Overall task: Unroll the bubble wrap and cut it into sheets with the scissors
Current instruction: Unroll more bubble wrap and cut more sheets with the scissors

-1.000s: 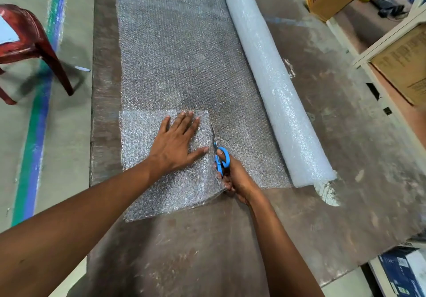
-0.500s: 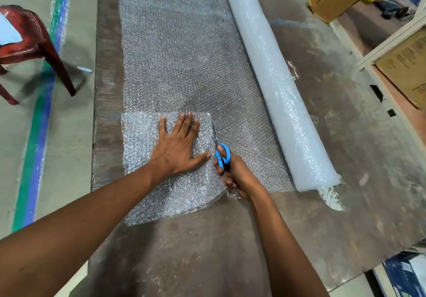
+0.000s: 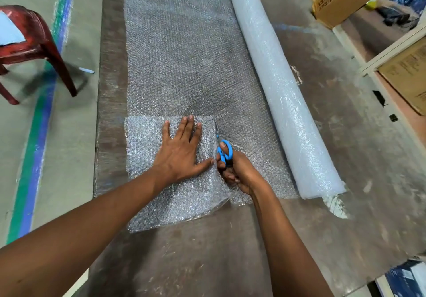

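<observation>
Clear, pebbly bubble wrap (image 3: 184,61) lies flat on the scuffed brown worktop (image 3: 345,135), its thick roll (image 3: 283,89) alongside (a red chair (image 3: 30,43) stands off left). The left hand (image 3: 182,151) presses flat, fingers spread, on the wrap; the right hand (image 3: 237,172) grips blue-handled scissors (image 3: 222,149) in the cut.
</observation>
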### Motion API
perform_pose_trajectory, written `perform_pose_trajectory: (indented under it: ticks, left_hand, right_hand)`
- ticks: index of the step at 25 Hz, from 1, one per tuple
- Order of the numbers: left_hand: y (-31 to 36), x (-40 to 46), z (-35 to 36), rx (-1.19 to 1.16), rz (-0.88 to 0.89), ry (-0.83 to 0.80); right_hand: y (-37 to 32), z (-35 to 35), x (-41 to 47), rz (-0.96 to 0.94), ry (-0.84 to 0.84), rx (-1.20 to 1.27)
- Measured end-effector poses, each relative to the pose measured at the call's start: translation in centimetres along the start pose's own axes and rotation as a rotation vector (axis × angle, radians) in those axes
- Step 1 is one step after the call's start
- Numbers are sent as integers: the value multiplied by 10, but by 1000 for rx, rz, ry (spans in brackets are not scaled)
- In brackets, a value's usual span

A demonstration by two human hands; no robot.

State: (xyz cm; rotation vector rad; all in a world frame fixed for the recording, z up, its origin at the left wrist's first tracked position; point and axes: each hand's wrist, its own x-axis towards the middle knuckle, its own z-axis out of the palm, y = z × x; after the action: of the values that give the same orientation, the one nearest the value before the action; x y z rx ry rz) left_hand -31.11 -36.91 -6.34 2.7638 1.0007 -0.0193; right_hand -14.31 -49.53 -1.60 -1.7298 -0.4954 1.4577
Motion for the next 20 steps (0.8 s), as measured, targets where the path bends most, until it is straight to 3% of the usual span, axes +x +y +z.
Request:
perform_pose_trajectory:
  ticks: [20]
  left_hand:
    - [-3,-3,-4,-78,48,-7]
  right_hand:
    - [-10,-2,25,-2,-31,109]
